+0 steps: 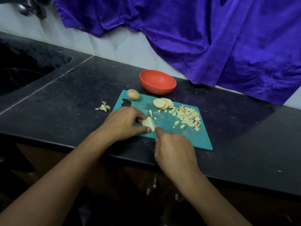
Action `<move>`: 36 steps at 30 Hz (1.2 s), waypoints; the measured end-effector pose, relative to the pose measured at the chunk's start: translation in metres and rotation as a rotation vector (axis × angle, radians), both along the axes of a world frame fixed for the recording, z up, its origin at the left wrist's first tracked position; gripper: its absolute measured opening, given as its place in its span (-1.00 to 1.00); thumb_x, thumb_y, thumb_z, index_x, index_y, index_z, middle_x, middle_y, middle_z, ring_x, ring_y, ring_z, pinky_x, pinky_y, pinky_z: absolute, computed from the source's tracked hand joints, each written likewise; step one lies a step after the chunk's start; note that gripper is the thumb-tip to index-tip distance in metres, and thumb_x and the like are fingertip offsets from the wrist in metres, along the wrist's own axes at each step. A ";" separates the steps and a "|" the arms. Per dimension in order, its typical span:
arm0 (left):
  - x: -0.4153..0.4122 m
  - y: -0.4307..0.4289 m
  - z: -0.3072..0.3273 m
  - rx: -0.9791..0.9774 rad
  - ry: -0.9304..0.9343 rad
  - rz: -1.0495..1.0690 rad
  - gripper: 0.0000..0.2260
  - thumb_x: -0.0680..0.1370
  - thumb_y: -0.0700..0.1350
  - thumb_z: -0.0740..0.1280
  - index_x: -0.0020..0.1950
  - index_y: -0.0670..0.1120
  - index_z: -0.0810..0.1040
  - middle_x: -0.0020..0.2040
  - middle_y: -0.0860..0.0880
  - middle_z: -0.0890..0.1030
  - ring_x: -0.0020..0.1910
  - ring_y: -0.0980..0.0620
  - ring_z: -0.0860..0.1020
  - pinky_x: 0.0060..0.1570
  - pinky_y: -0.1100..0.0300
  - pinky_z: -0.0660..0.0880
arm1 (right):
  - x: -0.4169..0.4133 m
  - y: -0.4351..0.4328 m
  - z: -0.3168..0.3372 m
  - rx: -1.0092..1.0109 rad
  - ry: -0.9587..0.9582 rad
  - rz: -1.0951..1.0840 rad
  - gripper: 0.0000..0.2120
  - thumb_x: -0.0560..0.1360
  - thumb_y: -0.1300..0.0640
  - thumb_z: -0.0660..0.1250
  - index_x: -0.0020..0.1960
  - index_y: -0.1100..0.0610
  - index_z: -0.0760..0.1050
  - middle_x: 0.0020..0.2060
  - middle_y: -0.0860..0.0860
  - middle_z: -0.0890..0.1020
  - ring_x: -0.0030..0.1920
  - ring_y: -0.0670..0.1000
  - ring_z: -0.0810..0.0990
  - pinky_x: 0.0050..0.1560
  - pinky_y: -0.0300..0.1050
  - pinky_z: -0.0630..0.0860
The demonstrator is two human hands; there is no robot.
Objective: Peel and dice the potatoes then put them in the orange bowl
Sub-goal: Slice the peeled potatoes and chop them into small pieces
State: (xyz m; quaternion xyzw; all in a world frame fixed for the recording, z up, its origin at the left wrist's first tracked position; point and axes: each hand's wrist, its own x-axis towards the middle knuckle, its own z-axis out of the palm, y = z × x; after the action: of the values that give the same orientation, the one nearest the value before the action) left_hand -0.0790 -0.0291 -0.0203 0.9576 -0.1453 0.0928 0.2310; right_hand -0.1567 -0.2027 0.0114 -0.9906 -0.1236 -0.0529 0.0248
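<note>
Left hand pinching potato piece near front edge of cutting board; right hand gripping knife, blade on piece. Best: pinch kept clear of blade, straight even cuts.

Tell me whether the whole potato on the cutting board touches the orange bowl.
Apart. The head view shows a strip of dark counter between the whole potato and the orange bowl.

purple cloth draped over white wall | sink far left | tap above it | black counter
</note>
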 end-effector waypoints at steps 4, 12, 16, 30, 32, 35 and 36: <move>-0.002 0.000 0.000 0.007 0.000 -0.001 -0.60 0.46 0.27 0.44 0.24 0.17 0.65 0.01 0.18 0.62 0.00 0.17 0.51 -0.04 0.13 0.49 | 0.025 0.007 0.041 -0.042 0.166 -0.030 -0.75 0.61 0.05 0.28 0.27 0.02 0.54 -0.07 0.01 0.54 -0.06 0.07 0.52 -0.13 -0.01 0.43; 0.000 0.002 -0.003 0.016 -0.013 -0.022 -0.76 0.47 0.20 0.42 0.09 0.17 0.65 -0.03 0.17 0.55 0.03 0.13 0.52 -0.14 0.17 0.32 | 0.021 0.029 0.040 -0.038 0.187 -0.042 -0.76 0.61 0.11 0.31 0.27 0.08 0.49 0.02 0.06 0.57 -0.03 0.09 0.52 -0.12 -0.01 0.38; 0.004 0.003 -0.006 -0.002 -0.009 -0.023 -0.61 0.48 0.24 0.44 0.28 0.19 0.62 0.02 0.20 0.56 -0.01 0.22 0.43 -0.09 0.22 0.31 | -0.010 0.019 -0.002 -0.046 0.032 -0.028 -0.43 0.65 0.12 0.22 0.62 0.06 0.17 0.06 0.07 0.65 0.04 0.13 0.65 -0.14 -0.01 0.43; 0.000 0.003 -0.003 0.021 -0.007 -0.055 -0.89 0.49 0.11 0.41 -0.05 0.13 0.62 -0.04 0.09 0.57 0.03 0.06 0.54 -0.06 0.05 0.48 | 0.025 0.034 0.043 -0.035 0.165 -0.037 -0.76 0.60 0.12 0.30 0.26 0.09 0.51 -0.01 0.06 0.56 0.03 0.12 0.55 -0.11 -0.02 0.36; 0.001 0.004 -0.005 -0.004 -0.010 -0.053 -0.86 0.50 0.13 0.44 0.02 0.17 0.66 -0.03 0.09 0.57 0.03 0.08 0.54 -0.01 0.08 0.48 | 0.015 0.032 0.030 -0.016 0.155 -0.051 -0.74 0.62 0.09 0.30 0.29 0.08 0.48 0.10 0.06 0.60 0.09 0.11 0.58 -0.11 -0.02 0.38; 0.002 0.006 -0.007 -0.034 -0.029 -0.051 -0.72 0.49 0.18 0.47 0.18 0.19 0.68 -0.01 0.11 0.58 0.04 0.11 0.54 -0.01 0.17 0.43 | 0.007 0.028 0.015 -0.021 0.082 -0.051 -0.66 0.63 0.09 0.28 0.39 0.08 0.42 0.08 0.06 0.62 0.07 0.11 0.61 -0.15 -0.04 0.38; 0.002 0.006 -0.007 -0.029 -0.035 -0.054 -0.71 0.50 0.18 0.47 0.19 0.18 0.68 0.00 0.11 0.58 0.05 0.11 0.54 -0.02 0.19 0.42 | 0.006 0.027 0.010 -0.036 0.058 -0.037 -0.59 0.63 0.10 0.27 0.46 0.09 0.37 0.08 0.06 0.63 0.07 0.11 0.62 -0.16 -0.04 0.38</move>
State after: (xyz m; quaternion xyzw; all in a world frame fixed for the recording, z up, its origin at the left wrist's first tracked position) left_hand -0.0768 -0.0231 -0.0275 0.9480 -0.1736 0.1056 0.2449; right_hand -0.1508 -0.1756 0.0214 -0.9942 -0.1053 -0.0222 0.0093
